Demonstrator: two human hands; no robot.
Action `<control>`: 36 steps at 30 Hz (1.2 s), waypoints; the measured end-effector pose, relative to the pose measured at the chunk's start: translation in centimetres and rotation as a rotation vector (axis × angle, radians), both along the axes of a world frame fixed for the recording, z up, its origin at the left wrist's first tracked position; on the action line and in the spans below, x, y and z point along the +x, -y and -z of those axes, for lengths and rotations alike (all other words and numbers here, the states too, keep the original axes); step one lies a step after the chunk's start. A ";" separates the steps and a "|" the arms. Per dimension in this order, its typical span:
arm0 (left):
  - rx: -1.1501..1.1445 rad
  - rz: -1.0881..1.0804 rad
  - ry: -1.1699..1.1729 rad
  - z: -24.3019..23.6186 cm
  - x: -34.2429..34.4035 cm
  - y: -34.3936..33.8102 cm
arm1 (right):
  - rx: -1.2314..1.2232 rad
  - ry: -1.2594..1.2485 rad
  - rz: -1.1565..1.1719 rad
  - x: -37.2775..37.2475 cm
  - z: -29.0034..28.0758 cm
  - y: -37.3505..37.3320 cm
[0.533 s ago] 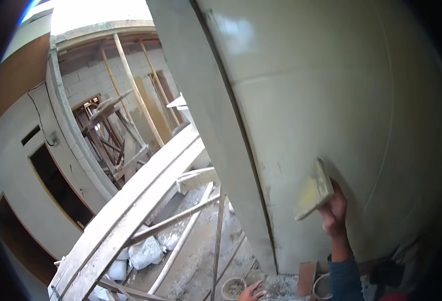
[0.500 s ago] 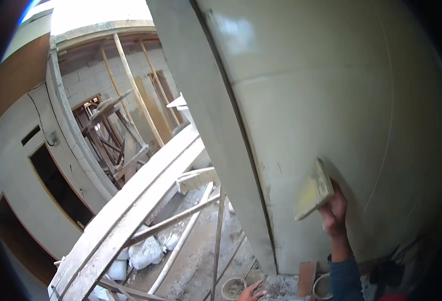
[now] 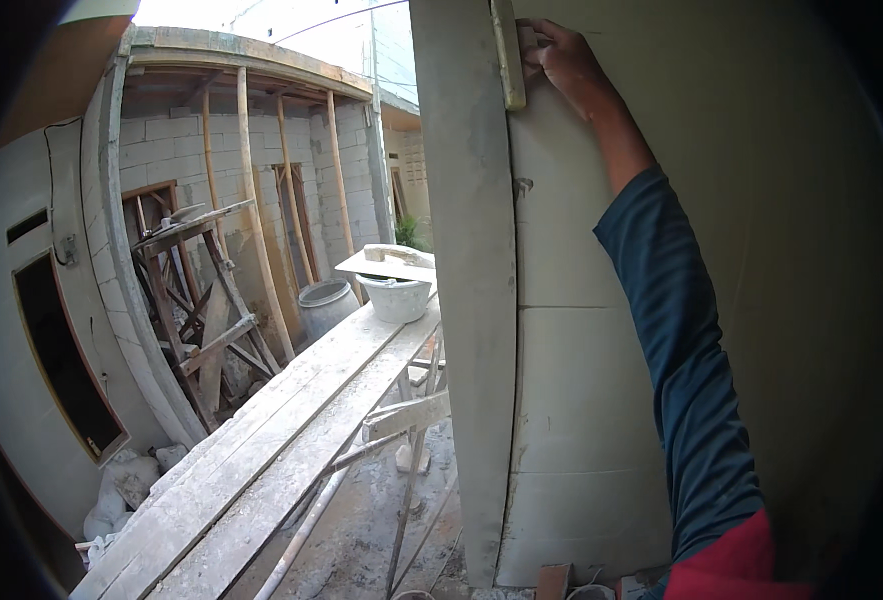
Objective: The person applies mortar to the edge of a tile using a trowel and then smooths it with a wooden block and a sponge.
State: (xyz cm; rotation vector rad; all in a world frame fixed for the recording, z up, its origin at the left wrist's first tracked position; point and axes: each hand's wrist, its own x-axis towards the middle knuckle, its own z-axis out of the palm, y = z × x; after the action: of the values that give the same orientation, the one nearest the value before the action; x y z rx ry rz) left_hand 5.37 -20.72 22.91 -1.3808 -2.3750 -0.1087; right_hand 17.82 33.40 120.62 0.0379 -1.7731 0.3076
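The float (image 3: pixel 508 60), gripped by the right hand (image 3: pixel 569 68), has been raised to the upper right edge of the grey upright (image 3: pixel 471 300), where work now seems centred; the unseen left hand's state cannot be told.

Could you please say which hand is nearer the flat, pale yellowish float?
Right: the right hand grips the float from the right; the left hand is out of view.

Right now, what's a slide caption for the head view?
The right hand holds a float by the wall; at left, a bucket stands on planks.
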 end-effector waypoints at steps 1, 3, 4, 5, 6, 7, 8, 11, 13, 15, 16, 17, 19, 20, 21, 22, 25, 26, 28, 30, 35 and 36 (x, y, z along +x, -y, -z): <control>0.035 -0.030 0.040 3.4 0.4 0.3 | -0.014 0.055 0.078 0.6 0.2 0.3; 0.217 -0.095 0.774 7.1 1.1 0.3 | -0.049 0.152 0.076 1.8 3.8 0.9; 0.457 -0.251 1.372 -8.6 4.1 -4.3 | -0.065 0.152 0.075 3.4 7.6 0.4; 0.477 -0.294 1.391 -10.9 3.1 -6.0 | -0.088 0.121 -0.016 2.6 10.4 0.0; 0.502 -0.270 1.395 -11.8 2.4 -7.4 | -0.133 0.160 -0.104 2.2 14.1 -0.1; 0.529 -0.237 1.406 -13.0 1.5 -8.9 | -0.184 0.164 -0.163 1.6 18.2 0.2; 0.547 -0.190 1.416 -14.5 0.7 -10.7 | -0.189 0.175 -0.157 1.7 22.3 0.5; 0.613 -0.031 1.455 -19.2 -1.5 -16.0 | -0.395 0.253 -0.192 2.4 34.5 0.3; 0.489 0.152 1.467 -30.4 -0.2 -19.1 | -0.448 0.270 -0.143 4.7 37.3 -0.3; 0.595 0.231 1.439 -32.0 -2.1 -22.9 | -0.377 0.131 -0.229 4.6 36.2 0.1; 0.683 0.306 1.422 -32.6 -2.8 -24.8 | -0.357 0.094 -0.229 4.7 33.6 0.3; 0.690 0.343 1.422 -34.7 -2.6 -25.7 | -0.319 0.053 -0.212 5.7 29.1 2.0; 0.715 0.499 1.367 -38.7 -2.3 -26.8 | -0.233 -0.035 -0.135 4.6 23.2 1.9; 0.711 0.523 1.373 -40.1 -1.7 -27.4 | -0.189 -0.026 -0.071 4.4 21.1 1.1; 0.720 0.570 1.357 -41.3 -1.4 -27.6 | -0.148 -0.017 -0.017 3.8 19.6 0.4; 0.737 0.615 1.340 -42.0 -1.2 -27.9 | -0.136 -0.015 -0.013 3.0 18.1 0.4; 0.746 0.690 1.327 -44.4 -0.5 -26.0 | -0.161 -0.093 -0.012 0.6 13.9 1.1; 0.739 0.715 1.307 -45.1 -0.4 -25.3 | -0.156 -0.133 -0.027 0.1 12.0 1.3; 0.728 0.698 1.360 -44.3 -1.3 -24.3 | -0.129 -0.181 0.023 -1.1 7.4 2.1; 0.718 0.586 1.441 -43.8 -1.9 -23.6 | -0.038 -0.191 0.144 -1.1 1.7 2.0; 0.717 0.494 1.545 -43.5 -3.0 -23.3 | 0.126 -0.097 0.275 1.1 -7.1 0.5; 0.692 0.480 1.564 -42.8 -3.4 -23.6 | 0.168 -0.042 0.243 1.4 -6.5 -0.1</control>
State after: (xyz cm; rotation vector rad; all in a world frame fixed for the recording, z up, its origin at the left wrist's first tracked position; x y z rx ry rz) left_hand 1.98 2.85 65.67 -1.6067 -2.2026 -2.6222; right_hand 19.19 33.52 127.15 -0.0508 -1.7368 -0.0184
